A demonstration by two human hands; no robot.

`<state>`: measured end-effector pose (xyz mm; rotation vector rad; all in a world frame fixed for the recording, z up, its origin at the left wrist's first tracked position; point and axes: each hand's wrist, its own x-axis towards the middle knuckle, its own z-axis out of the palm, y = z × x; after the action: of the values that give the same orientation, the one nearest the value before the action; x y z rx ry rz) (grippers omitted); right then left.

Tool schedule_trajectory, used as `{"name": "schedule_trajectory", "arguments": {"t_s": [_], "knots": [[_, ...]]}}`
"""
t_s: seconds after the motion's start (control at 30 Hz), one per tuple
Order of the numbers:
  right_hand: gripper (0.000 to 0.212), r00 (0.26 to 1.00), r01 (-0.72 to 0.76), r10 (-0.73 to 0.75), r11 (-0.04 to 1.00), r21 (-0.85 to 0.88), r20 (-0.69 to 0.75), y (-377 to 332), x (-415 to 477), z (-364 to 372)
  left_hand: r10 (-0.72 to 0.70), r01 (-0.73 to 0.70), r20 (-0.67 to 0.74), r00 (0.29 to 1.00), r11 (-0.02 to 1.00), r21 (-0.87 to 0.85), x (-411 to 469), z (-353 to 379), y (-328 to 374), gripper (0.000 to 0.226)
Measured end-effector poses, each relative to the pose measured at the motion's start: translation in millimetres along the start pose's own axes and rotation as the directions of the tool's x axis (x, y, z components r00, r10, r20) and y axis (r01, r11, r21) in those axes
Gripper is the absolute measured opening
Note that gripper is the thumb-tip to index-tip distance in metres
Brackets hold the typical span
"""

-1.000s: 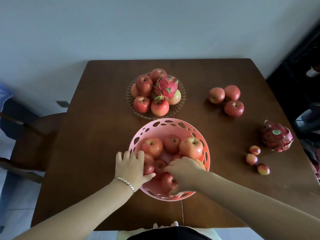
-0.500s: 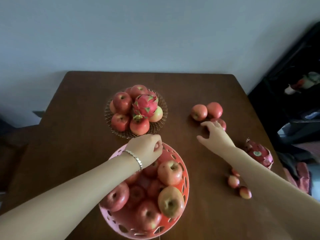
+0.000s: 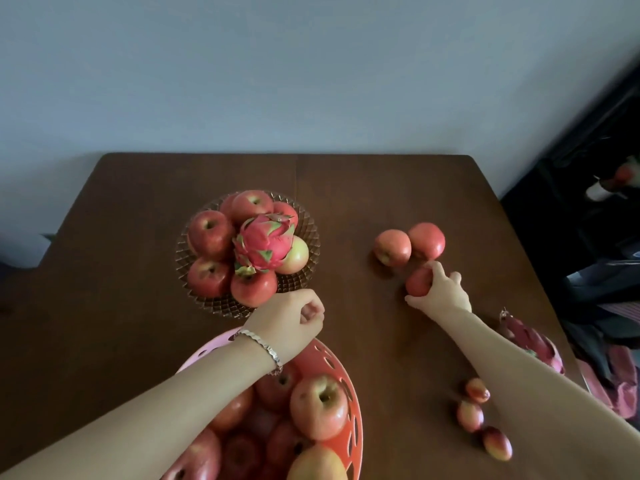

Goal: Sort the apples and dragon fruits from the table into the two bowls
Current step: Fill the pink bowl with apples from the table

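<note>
nearest, the pink bowl (image 3: 349,386) brims with apples. the left hand (image 3: 289,322) hovers over its far rim, fingers curled into a loose empty fist. further right, the right hand (image 3: 441,294) wraps an apple (image 3: 417,282) on the table (image 3: 121,271). a dragon fruit (image 3: 265,245) tops the glass bowl (image 3: 308,237) beyond.

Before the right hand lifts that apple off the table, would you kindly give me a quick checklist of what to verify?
1. Right hand wrapped around the apple: ok.
2. Thumb under it, fingers over it: ok.
3. Two neighbouring apples clear of the grasped one: cannot tell.
4. Room in the pink bowl: not ok, nearly heaped.
5. Left hand clear of the bowl's opening: not ok.
</note>
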<state>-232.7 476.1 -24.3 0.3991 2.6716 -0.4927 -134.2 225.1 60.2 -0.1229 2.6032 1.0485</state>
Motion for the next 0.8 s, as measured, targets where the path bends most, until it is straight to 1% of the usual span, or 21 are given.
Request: {"name": "schedule_trajectory", "arguments": {"t_s": [0.03, 0.07, 0.1, 0.2, 0.27, 0.33, 0.4, 0.43, 0.5, 0.53, 0.57, 0.6, 0.63, 0.67, 0.7, 0.73, 0.77, 0.8], "knots": [[0.075, 0.999, 0.021, -0.021, 1.0, 0.003, 0.046, -0.6, -5.9, -2.5, -0.006, 0.006, 0.006, 1.0, 0.999, -0.038, 0.5, 1.6, -0.9, 0.006], [0.075, 0.994, 0.056, -0.057, 0.998, 0.018, 0.089, -2.8, -14.9, -4.5, -0.004, 0.005, 0.019, 1.0, 0.997, -0.073, 0.2, 3.2, -1.6, 0.01], [0.075, 0.987, 0.098, -0.103, 0.994, 0.052, 0.119, -7.0, -27.4, -6.2, 0.011, -0.007, 0.037, 0.999, 0.994, -0.105, -1.6, 4.8, -2.3, 0.021], [0.073, 0.953, 0.193, -0.245, 0.944, 0.269, 0.178, -31.1, -76.9, -11.4, 0.106, -0.092, 0.09, 0.99, 0.985, -0.147, -12.4, 10.3, -3.7, 0.07], [0.069, 0.902, 0.243, -0.346, 0.9, 0.361, 0.257, -54.8, -121.2, -15.2, 0.196, -0.179, 0.107, 0.975, 0.973, -0.149, -28.7, 12.3, -5.8, 0.087], [0.068, 0.832, 0.34, -0.451, 0.875, 0.346, 0.324, -73.8, -161.7, -13.7, 0.311, -0.302, 0.057, 0.949, 0.945, -0.125, -50.0, 12.3, -12.5, 0.09], [0.073, 0.771, 0.442, -0.526, 0.848, 0.293, 0.358, -86.3, -191.1, -7.3, 0.404, -0.405, -0.035, 0.914, 0.91, -0.093, -72.5, 8.3, -26.0, 0.082], [0.076, 0.744, 0.477, -0.55, 0.835, 0.276, 0.38, -91.6, -204.4, -2.0, 0.406, -0.411, -0.069, 0.911, 0.907, -0.093, -86.0, 4.8, -35.4, 0.078], [0.085, 0.705, 0.511, -0.578, 0.816, 0.27, 0.411, -99.2, -221.1, 11.1, 0.35, -0.359, -0.089, 0.933, 0.926, -0.12, -108.6, -1.4, -53.5, 0.076], [0.087, 0.699, 0.525, -0.582, 0.812, 0.254, 0.416, -101.5, -226.5, 18.0, 0.311, -0.317, -0.062, 0.948, 0.939, -0.131, -117.0, -4.6, -59.6, 0.077], [0.086, 0.7, 0.54, -0.583, 0.81, 0.227, 0.413, -104.2, -234.0, 25.7, 0.277, -0.275, -0.003, 0.961, 0.953, -0.125, -126.1, -8.3, -66.4, 0.081], [0.085, 0.704, 0.557, -0.579, 0.81, 0.186, 0.411, -105.9, -242.8, 33.8, 0.235, -0.228, 0.083, 0.969, 0.97, -0.083, -134.5, -11.2, -74.0, 0.088], [0.085, 0.706, 0.575, -0.579, 0.805, 0.149, 0.408, -106.3, -249.3, 42.2, 0.178, -0.184, 0.167, 0.97, 0.983, 0.021, -140.1, -13.7, -81.5, 0.096], [0.086, 0.701, 0.594, -0.583, 0.796, 0.116, 0.411, -106.5, -257.4, 50.7, 0.116, -0.161, 0.226, 0.967, 0.968, 0.193, -145.1, -15.2, -91.2, 0.101], [0.087, 0.695, 0.614, -0.589, 0.785, 0.087, 0.413, -105.9, -263.1, 58.6, 0.053, -0.153, 0.258, 0.965, 0.91, 0.384, -147.4, -15.5, -100.9, 0.103], [0.087, 0.687, 0.632, -0.598, 0.772, 0.067, 0.412, -105.4, -268.6, 64.6, -0.012, -0.144, 0.275, 0.961, 0.83, 0.539, -149.6, -15.6, -109.1, 0.103], [0.086, 0.683, 0.644, -0.607, 0.763, 0.059, 0.407, -104.6, -273.6, 70.6, -0.061, -0.138, 0.279, 0.958, 0.756, 0.64, -152.9, -14.7, -116.2, 0.101], [0.085, 0.686, 0.643, -0.613, 0.763, 0.066, 0.392, -103.4, -276.8, 74.7, -0.084, -0.138, 0.274, 0.958, 0.703, 0.698, -154.4, -13.0, -121.9, 0.098]]}}
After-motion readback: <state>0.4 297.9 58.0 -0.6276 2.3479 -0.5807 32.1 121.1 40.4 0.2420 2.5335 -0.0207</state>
